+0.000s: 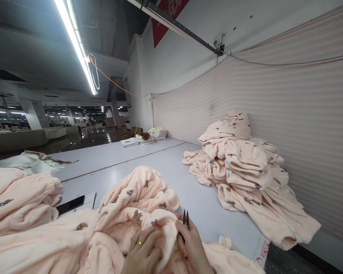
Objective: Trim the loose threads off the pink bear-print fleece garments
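A pale pink fleece garment (137, 190) with small printed figures lies bunched on the table in front of me. My left hand (144, 249), with a gold ring on one finger, is closed on a fold of it. Across that fold, my right hand (191, 243) pinches the cloth edge between thumb and fingers. The same hand keeps a pair of dark thread snips (185, 220) in its grip, blades pointing up and away. Their handles are mostly hidden in the palm. More pink fleece runs under both wrists.
A tall heap of similar pink garments (242, 163) stands on the right, with another heap (20, 201) at the left. A black phone (71, 204) lies between the left heap and my garment. Stacks of folded cloth (157, 133) sit at the table's (117, 173) far end.
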Motion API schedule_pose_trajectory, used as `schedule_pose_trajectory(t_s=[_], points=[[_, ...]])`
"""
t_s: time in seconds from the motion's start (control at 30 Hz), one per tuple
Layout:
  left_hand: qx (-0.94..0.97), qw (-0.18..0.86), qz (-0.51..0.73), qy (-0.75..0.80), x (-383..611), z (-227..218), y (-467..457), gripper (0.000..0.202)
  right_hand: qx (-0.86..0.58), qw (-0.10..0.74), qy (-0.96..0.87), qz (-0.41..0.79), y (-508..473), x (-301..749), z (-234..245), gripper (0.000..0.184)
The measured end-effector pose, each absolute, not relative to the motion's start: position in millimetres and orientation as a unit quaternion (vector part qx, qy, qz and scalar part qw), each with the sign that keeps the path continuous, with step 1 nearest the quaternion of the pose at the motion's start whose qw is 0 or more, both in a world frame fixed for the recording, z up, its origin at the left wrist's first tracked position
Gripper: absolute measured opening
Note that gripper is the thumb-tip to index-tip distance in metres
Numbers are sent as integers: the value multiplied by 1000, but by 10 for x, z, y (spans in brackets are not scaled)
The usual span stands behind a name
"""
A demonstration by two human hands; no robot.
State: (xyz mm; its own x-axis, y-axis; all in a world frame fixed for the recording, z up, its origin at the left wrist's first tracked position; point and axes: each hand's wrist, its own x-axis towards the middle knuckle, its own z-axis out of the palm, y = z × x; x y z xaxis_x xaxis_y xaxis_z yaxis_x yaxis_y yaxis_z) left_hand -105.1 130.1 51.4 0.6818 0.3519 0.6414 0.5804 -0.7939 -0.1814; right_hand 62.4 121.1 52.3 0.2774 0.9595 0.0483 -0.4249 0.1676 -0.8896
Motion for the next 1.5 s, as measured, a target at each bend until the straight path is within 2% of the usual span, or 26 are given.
schedule_pose_trajectory(t_s=[0.1, 0.17, 0.3, 0.57, 0.67, 0.8, 0.93, 1.07, 1.17, 1.3, 1.4, 1.5], points=[[-856, 111, -359, -355, -1033, 422, 1268, 45, -399, 674, -302, 543, 1162, 634, 523, 35], [-830, 66, -380, -404, -1020, 370, 1266, 59, -404, 680, -325, 519, 1156, 632, 504, 31], [-834, 46, -373, -404, -995, 338, 1277, 41, -424, 683, -435, 406, 1149, 633, 516, 23], [-819, -28, -409, -402, -948, 428, 1220, 29, -467, 632, -520, 335, 1012, 697, 490, 27], [-845, -6, -393, -362, -1003, 463, 1232, 26, -487, 621, -550, 274, 945, 689, 418, 25], [-870, 55, -376, -316, -1045, 505, 1226, 13, -497, 575, -608, 231, 871, 694, 482, 15], [-879, 84, -373, -285, -1033, 513, 1197, 14, -488, 539, -639, 253, 837, 729, 624, 18], [-870, 28, -396, -292, -1017, 493, 1172, 15, -468, 498, -707, 183, 860, 716, 598, 18], [-848, -18, -423, -319, -1006, 491, 1160, 15, -468, 551, -669, 170, 903, 676, 501, 13], [-846, -41, -420, -325, -1004, 477, 1166, 16, -478, 584, -616, 226, 918, 687, 508, 22], [-847, -50, -419, -322, -1009, 453, 1178, 13, -453, 523, -683, 234, 889, 739, 602, 14], [-841, -77, -425, -327, -1014, 459, 1177, 17, -445, 466, -737, 205, 884, 752, 595, 28]])
